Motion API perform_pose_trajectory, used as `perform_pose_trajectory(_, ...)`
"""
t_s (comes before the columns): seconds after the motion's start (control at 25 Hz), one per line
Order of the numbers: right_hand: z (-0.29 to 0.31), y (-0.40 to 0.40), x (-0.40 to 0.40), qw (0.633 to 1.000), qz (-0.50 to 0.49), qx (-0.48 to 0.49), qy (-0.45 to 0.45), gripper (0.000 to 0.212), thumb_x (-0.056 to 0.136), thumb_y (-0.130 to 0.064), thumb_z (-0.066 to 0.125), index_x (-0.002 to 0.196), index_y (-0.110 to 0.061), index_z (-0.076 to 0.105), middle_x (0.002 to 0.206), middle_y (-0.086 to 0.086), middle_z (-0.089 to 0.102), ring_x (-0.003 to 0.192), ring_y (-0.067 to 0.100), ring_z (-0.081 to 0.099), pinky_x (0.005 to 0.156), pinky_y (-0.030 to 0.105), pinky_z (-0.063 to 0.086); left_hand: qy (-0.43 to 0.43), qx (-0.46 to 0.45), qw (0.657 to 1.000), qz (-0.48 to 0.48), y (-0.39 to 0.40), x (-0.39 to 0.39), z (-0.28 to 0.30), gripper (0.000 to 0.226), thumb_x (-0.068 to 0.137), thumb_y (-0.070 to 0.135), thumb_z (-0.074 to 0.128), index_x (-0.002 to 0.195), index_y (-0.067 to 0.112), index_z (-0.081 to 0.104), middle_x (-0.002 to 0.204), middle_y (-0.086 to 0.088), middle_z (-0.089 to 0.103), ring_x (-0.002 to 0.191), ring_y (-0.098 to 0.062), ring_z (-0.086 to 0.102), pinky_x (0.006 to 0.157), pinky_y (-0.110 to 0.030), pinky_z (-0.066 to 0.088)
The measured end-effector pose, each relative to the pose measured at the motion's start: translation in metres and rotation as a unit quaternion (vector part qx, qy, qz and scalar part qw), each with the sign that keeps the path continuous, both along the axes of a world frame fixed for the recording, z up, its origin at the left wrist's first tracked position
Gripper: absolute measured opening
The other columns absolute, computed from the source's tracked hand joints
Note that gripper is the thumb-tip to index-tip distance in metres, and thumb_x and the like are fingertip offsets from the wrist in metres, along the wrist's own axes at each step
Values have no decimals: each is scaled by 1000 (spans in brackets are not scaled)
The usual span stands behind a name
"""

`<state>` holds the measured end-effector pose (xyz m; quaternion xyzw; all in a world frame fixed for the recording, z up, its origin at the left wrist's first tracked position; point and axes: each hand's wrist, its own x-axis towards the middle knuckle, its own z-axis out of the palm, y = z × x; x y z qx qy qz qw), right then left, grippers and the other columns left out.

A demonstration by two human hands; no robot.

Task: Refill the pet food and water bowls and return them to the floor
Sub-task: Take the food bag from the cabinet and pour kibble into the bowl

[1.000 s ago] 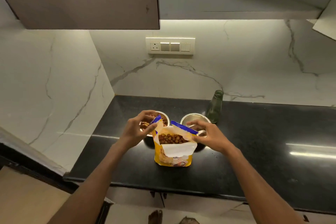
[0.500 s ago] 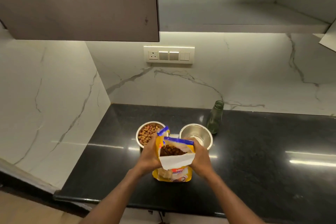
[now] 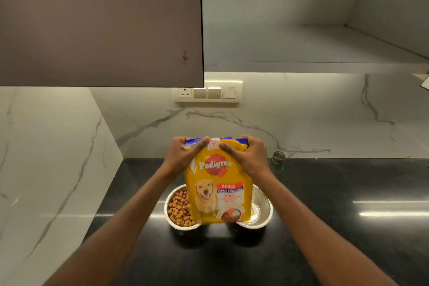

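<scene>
A yellow dog food bag [image 3: 218, 195] hangs upright in the air above the black counter, its printed front facing me. My left hand [image 3: 185, 155] and my right hand [image 3: 246, 158] both grip its folded top edge. Behind the bag, two steel bowls stand side by side on the counter: the left bowl [image 3: 177, 210] holds brown kibble, the right bowl [image 3: 261, 209] looks empty of food. The bag hides the inner halves of both bowls.
A green glass bottle [image 3: 277, 162] stands at the back of the black counter [image 3: 348, 227], right of my hands. White marble walls close the back and left. A brown cabinet door [image 3: 99, 23] and an open shelf [image 3: 325, 53] hang overhead.
The bag has been lifted off the counter and its top closed. Both hands moved from its sides up to the top edge. The view tilted upward.
</scene>
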<state>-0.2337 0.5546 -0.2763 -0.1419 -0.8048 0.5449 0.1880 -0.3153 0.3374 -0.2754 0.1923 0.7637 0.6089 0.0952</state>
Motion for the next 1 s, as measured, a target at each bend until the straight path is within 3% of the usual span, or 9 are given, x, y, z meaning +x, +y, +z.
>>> perform_pose_trajectory(0.16, 15, 15, -58, 999, -22, 41, -24, 49, 71, -67, 90, 89, -25, 71, 88, 1, 79, 83, 21, 78, 71, 35, 65, 31, -80, 996, 35, 23, -62, 17, 57, 87, 54, 80, 86, -3, 74, 79, -18, 80, 65, -27, 76, 58, -32, 57)
perform_pose_trajectory(0.28, 2, 18, -87, 997, -29, 50, -56, 43, 76, -63, 88, 92, -29, 66, 94, -3, 75, 89, 21, 76, 76, 34, 65, 19, -132, 989, 65, 35, -93, -1, 63, 87, 58, 79, 101, -3, 73, 91, -16, 78, 76, -26, 74, 60, -29, 54)
perform_pose_trajectory(0.36, -14, 19, -105, 995, -35, 45, -83, 41, 79, -60, 88, 96, -29, 67, 97, -2, 75, 94, 22, 76, 81, 36, 66, 5, -157, 985, 66, 42, -112, -16, 63, 87, 59, 78, 100, -2, 74, 93, -16, 79, 80, -27, 76, 61, -28, 53)
perform_pose_trajectory(0.52, -49, 25, -133, 981, -18, 95, -171, 56, 86, -54, 85, 115, -8, 75, 115, 13, 79, 109, 30, 74, 96, 46, 63, -25, -217, 974, 54, 53, -134, -55, 54, 89, 58, 77, 94, 4, 76, 95, -14, 80, 79, -23, 74, 59, -24, 52)
perform_pose_trajectory(0.72, -67, 34, -148, 971, -39, 132, -193, 52, 93, -46, 81, 125, -6, 71, 125, 16, 76, 115, 32, 70, 87, 35, 53, -22, -220, 970, 97, 58, -145, -76, 50, 91, 57, 75, 89, 7, 73, 89, -11, 77, 74, -18, 69, 57, -23, 47)
perform_pose_trajectory(0.84, -64, 36, -143, 970, -26, 156, -185, 55, 96, -42, 79, 138, -9, 66, 137, 14, 72, 125, 30, 67, 94, 35, 52, 34, -207, 973, 99, 54, -140, -67, 49, 93, 53, 75, 98, 5, 78, 89, -11, 78, 81, -21, 72, 69, -36, 56)
perform_pose_trajectory(0.92, -55, 36, -135, 970, -26, 178, -165, 64, 97, -41, 78, 150, -12, 56, 151, 14, 61, 140, 31, 57, 108, 40, 50, 81, -211, 970, 88, 51, -131, -54, 52, 94, 49, 76, 122, 5, 75, 114, -12, 79, 102, -22, 74, 90, -40, 62)
perform_pose_trajectory(1.0, -46, 33, -119, 963, -56, 225, -139, 66, 100, -42, 74, 156, -17, 50, 156, 13, 55, 146, 32, 47, 114, 46, 47, 122, -226, 963, 77, 46, -116, -40, 64, 96, 46, 75, 144, 6, 62, 141, -12, 70, 129, -25, 66, 109, -42, 56)
